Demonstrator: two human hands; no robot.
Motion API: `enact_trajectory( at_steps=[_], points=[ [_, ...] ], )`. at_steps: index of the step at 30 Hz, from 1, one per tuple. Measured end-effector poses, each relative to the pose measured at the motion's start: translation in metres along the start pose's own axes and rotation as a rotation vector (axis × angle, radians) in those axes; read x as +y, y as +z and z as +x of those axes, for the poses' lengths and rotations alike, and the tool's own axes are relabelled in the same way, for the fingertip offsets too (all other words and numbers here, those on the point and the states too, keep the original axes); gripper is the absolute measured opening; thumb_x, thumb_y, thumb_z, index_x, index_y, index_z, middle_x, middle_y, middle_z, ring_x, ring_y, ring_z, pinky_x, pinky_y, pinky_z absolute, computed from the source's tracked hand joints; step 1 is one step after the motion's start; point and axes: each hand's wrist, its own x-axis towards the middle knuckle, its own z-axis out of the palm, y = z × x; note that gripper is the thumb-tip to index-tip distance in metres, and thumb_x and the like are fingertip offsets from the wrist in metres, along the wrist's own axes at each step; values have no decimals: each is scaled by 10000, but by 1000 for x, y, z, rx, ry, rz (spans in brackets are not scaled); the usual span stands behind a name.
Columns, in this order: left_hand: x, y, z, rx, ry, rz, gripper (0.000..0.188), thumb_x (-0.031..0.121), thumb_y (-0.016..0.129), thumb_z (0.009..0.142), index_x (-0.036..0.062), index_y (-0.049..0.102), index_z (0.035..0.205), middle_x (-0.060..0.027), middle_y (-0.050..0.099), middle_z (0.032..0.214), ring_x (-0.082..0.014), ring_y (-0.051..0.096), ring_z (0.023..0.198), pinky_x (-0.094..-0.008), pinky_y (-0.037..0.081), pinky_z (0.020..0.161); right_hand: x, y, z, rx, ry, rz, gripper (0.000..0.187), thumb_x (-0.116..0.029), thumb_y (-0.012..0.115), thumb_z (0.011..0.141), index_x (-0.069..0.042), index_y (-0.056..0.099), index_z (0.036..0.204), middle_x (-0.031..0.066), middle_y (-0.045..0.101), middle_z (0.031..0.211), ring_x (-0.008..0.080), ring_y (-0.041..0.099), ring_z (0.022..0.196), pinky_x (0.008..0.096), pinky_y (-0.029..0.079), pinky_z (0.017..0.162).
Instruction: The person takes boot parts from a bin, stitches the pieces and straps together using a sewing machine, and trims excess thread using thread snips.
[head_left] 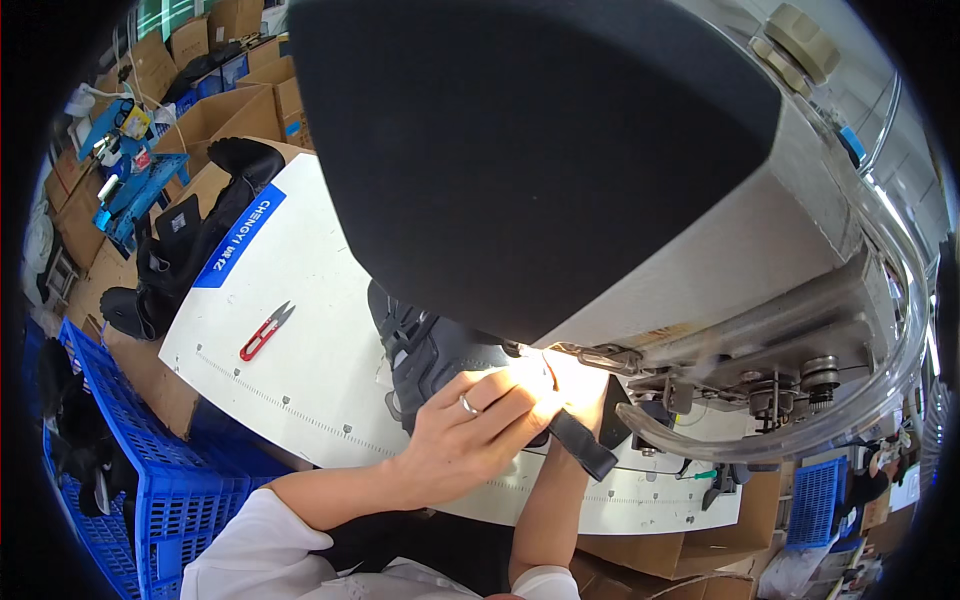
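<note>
A black padded piece with straps and buckles (435,355) lies under the sewing machine head (700,280), whose dark front hides its far part. My left hand (475,430), a ring on one finger, is closed on the near edge of that piece. Beyond its fingertips my right hand (585,390) reaches up close to the needle area. Bright lamp light washes it out, and its fingers are mostly hidden. A black strap end (585,448) hangs between my hands and over the right wrist.
Red-handled thread snips (266,332) lie on the white table (300,390). Black strapped goods (190,240) rest beyond its left edge. A blue crate (180,500) with black items stands at lower left. A clear hose (760,445) loops at right; cardboard boxes (235,110) are stacked behind.
</note>
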Motion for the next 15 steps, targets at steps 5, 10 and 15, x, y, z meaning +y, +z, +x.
enact_trajectory(
  at_steps=[5, 10, 15],
  points=[
    [-16, -10, -6, -93, -59, -222, 283, 105, 624, 684, 99, 678, 963, 2, 612, 1037, -155, 589, 973, -294, 496, 833, 4, 5, -18, -10, -7, -36, 238, 68, 568, 832, -29, 485, 1033, 51, 556, 958, 117, 558, 823, 259, 481, 743],
    [-49, 30, -38, -53, 213, 21, 252, 117, 650, 717, 149, 687, 965, 5, 614, 1071, -162, 595, 1021, -308, 487, 889, -3, -1, -40, -10, -25, -73, 240, 70, 567, 831, -29, 485, 1034, 52, 556, 960, 117, 559, 827, 260, 481, 747],
    [-61, 66, -72, 85, -27, -49, 282, 151, 672, 737, 225, 708, 1006, -21, 605, 1104, -209, 590, 1076, -391, 437, 1004, 6, 11, -38, -1, -9, -58, 243, 71, 566, 830, -29, 484, 1035, 53, 555, 963, 118, 559, 831, 261, 481, 751]
  ],
)
